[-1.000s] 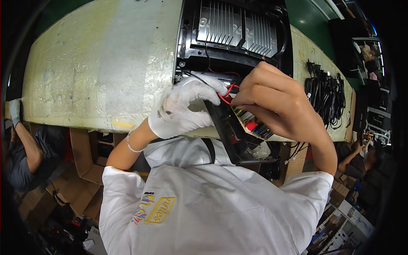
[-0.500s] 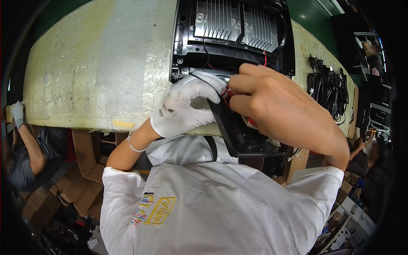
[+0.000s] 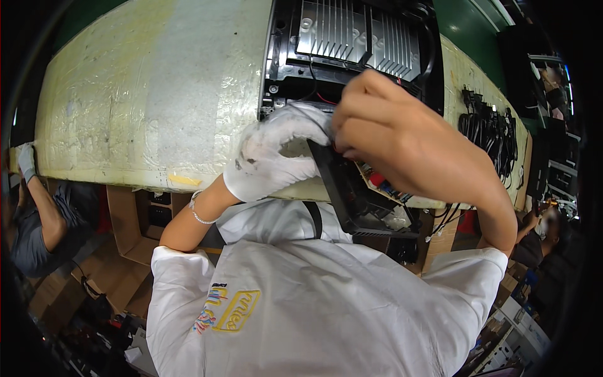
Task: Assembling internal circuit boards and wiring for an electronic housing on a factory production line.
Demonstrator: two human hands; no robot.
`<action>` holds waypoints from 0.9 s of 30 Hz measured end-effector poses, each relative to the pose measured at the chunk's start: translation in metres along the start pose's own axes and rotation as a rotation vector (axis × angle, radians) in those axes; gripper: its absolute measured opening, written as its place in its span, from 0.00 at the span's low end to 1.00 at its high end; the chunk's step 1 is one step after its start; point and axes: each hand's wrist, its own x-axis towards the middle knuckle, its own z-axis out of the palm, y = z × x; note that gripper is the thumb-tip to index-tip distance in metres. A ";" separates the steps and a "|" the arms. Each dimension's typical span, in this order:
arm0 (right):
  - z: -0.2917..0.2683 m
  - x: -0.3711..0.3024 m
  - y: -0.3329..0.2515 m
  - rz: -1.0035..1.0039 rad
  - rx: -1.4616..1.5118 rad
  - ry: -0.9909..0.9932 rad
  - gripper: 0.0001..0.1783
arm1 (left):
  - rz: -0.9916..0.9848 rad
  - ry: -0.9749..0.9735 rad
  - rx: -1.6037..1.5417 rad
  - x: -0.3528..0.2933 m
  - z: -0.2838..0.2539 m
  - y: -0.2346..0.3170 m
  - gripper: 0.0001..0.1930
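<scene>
My left hand (image 3: 273,151), in a white glove with dark smudges, is closed on the upper edge of a black plastic cover (image 3: 333,185), which hangs tilted over the bench's near edge. Inside the cover sits a circuit board (image 3: 380,182) with red parts. My bare right hand (image 3: 405,135) is closed in a pinch at the cover's upper end, beside the gloved fingertips; whatever is between its fingers is hidden. Beyond both hands lies an open black housing (image 3: 286,83) with a finned metal heatsink (image 3: 330,31). Thin black and red wires run from it toward my hands.
Bundled black cables with plugs (image 3: 490,135) lie at the right of the film-covered bench (image 3: 138,94). A cardboard box (image 3: 125,220) stands below its near edge. Another person's gloved hand (image 3: 26,162) rests at the far left; a further person is at the right.
My right hand has turned and shifted slightly, hiding the red wires by its fingers and uncovering more of the circuit board. The left hand keeps its grip. The housing appears slightly farther right.
</scene>
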 end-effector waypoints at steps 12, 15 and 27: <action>0.006 -0.007 0.001 0.058 0.079 0.000 0.12 | 0.049 -0.043 0.121 0.003 0.002 -0.001 0.12; 0.000 -0.003 -0.007 0.107 -0.153 -0.084 0.12 | 0.091 -0.059 0.164 0.007 0.000 0.003 0.11; -0.002 0.012 0.002 -0.098 -0.348 0.077 0.11 | 0.080 -0.085 0.301 0.003 0.000 0.011 0.15</action>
